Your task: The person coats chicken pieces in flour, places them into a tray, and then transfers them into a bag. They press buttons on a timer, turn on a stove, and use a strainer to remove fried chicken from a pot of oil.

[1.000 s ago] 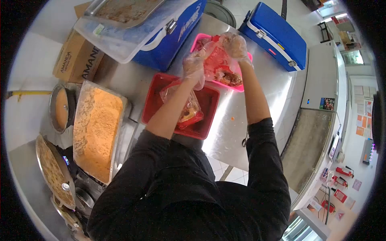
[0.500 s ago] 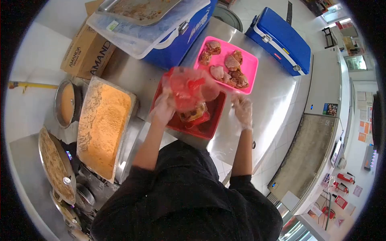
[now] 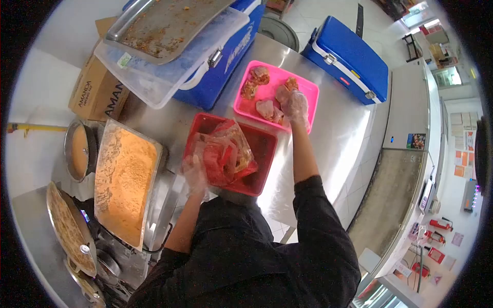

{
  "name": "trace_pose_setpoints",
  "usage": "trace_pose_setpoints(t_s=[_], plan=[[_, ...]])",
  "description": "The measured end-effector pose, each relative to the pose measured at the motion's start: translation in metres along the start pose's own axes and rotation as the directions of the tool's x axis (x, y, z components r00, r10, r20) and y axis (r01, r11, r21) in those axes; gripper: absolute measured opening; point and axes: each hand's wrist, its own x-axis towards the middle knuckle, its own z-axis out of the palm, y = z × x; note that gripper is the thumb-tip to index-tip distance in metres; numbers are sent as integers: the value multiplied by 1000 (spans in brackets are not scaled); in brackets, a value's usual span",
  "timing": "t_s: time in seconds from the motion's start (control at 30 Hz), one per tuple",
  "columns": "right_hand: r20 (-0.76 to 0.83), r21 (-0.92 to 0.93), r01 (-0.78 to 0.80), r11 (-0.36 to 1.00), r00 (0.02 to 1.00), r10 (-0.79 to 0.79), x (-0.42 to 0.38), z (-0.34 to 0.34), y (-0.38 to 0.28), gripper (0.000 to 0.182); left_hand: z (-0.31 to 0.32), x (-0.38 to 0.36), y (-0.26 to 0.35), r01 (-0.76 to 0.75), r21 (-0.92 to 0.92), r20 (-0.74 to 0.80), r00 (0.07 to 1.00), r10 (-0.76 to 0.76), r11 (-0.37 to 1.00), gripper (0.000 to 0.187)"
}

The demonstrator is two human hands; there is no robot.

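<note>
Meat pieces [image 3: 265, 109] lay in the pink tray [image 3: 276, 77], one partly hidden by your gloved right hand [image 3: 295, 106], its fingers bent down, their grip out of sight. Nearer you, your gloved left hand [image 3: 195, 175] was at the plastic bag [image 3: 221, 160] in the red tub [image 3: 263, 156], fingers partly curled, though I couldn't tell whether they held it. A blue cooler [image 3: 221, 77] stood left of the tray, a second cooler [image 3: 354, 56] right

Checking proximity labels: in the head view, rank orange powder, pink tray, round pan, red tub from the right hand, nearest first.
1. Pink tray: directly under the right hand.
2. Red tub: next to the tray, on its left.
3. Orange powder: farther left, past the tub.
4. Round pan: far left, beyond the powder.
</note>
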Motion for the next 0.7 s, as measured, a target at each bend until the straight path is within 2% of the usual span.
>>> trace_pose_setpoints(t_s=[0.03,0.1,0.13,0.17,0.23,0.27,0.33,0.4,0.43,0.5,0.53,0.6,0.63,0.7], plan=[[12,-91,103,990,995,-103,7,13,-1,21,2,-1,16,11,-38,-40,999,-12,999,51],[56,-271,300,915,954,-296,22,39,-4,20,-7,-11,56,-12,35,-96,995,15,999,49],[71,-225,159,961,987,-147,20,45,-11,20,-17,-13,73,66,-73,-35,997,-69,995,49],[86,-269,204,941,978,-187,17,50,-17,19,-27,-15,88,150,-178,33,989,-146,973,51],[133,-346,298,890,954,-267,7,59,-26,18,-31,-22,79,196,-312,78,980,-181,930,53],[108,-265,313,912,950,-294,2,60,-28,18,-30,-22,56,150,-344,50,989,-142,927,54],[46,-100,336,936,942,-333,-2,55,-32,17,-36,-23,66,112,-379,57,994,-97,919,56],[-20,21,326,945,945,-325,3,50,-29,20,-51,-33,84,139,-381,136,986,-94,914,59],[-55,83,318,944,948,-314,5,45,-28,23,-56,-35,92,223,-380,155,972,-176,898,60],[43,142,262,954,962,-271,3,24,-25,20,-64,-35,100,379,-374,188,925,-331,846,63],[93,173,234,957,963,-253,0,10,-28,18,-61,-31,89,300,-261,99,954,-284,918,63],[161,155,69,986,982,-94,-19,-31,-38,22,-52,-22,46,158,7,-57,986,-158,987,65],[198,139,-19,990,980,-9,-35,-43,-34,24,-55,-15,38,100,252,-2,995,-103,963,67],[243,104,24,994,969,-49,-66,-17,5,30,-60,10,21,-80,665,150,988,-27,743,73]])
